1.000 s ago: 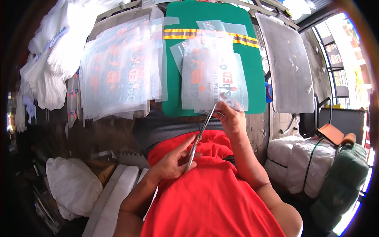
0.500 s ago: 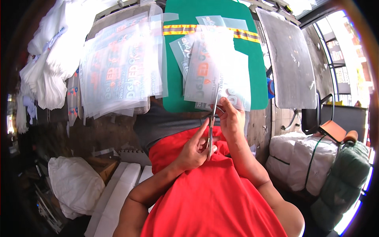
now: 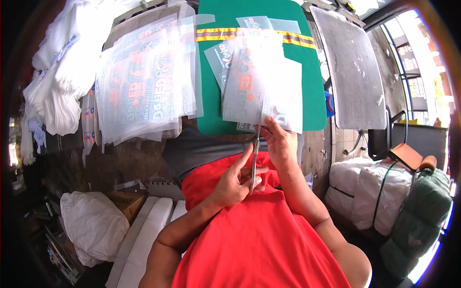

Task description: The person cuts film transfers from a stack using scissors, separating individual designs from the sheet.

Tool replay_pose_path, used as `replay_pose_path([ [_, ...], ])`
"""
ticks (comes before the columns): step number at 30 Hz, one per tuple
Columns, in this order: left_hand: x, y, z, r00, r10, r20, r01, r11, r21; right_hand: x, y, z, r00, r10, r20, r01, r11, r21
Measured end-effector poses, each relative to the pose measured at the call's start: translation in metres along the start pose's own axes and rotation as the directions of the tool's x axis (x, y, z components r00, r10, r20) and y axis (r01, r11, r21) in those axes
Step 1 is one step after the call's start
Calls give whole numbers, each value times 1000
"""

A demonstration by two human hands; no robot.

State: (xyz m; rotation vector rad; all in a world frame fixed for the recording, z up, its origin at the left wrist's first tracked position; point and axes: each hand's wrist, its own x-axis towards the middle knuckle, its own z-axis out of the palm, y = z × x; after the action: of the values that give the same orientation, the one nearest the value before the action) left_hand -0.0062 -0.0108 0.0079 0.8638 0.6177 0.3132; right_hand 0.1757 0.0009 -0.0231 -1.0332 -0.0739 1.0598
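Note:
My left hand (image 3: pixel 235 185) is closed on the handles of a pair of metal scissors (image 3: pixel 256 158), its forefinger stretched along them. The blades point away from me, at the near edge of a translucent printed plastic sheet (image 3: pixel 244 93). Thumb and fingers of my right hand (image 3: pixel 281 140) pinch that edge just right of the blades; some of its fingers are hidden. The sheet overlaps other printed sheets (image 3: pixel 217 65) on a green board (image 3: pixel 312 96). Under my right thumb, a bright slit or edge runs up the sheet.
A thick spread of similar translucent sheets (image 3: pixel 139 91) covers the grey board to the left. White fabric (image 3: pixel 62 96) hangs at the far left. An orange-yellow striped band (image 3: pixel 216 34) crosses the green board. On the right stand a bare grey panel (image 3: pixel 350 72) and wrapped white bundles (image 3: pixel 370 192).
The scissor handles have spread slightly less or turned a little, and both hands have shifted only slightly. The sheets stay in nearly the same place.

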Motion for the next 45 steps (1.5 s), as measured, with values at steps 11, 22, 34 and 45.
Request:
replay_pose_path([
  [11, -7, 13, 4, 1000, -19, 2, 19, 1000, -4, -4, -1, -5, 999, -17, 43, 25, 981, -191],
  [22, 9, 18, 5, 999, -47, -24, 46, 997, -58, -19, 5, -19, 1000, 19, 9, -15, 950, -311],
  [34, 13, 16, 5, 999, -44, -28, 44, 999, 4, -20, 2, -24, 998, 45, 43, -37, 985, -170],
  [45, 13, 16, 3, 999, -32, -33, 34, 997, 63, -20, 4, -27, 998, 49, 37, -40, 978, -205],
])
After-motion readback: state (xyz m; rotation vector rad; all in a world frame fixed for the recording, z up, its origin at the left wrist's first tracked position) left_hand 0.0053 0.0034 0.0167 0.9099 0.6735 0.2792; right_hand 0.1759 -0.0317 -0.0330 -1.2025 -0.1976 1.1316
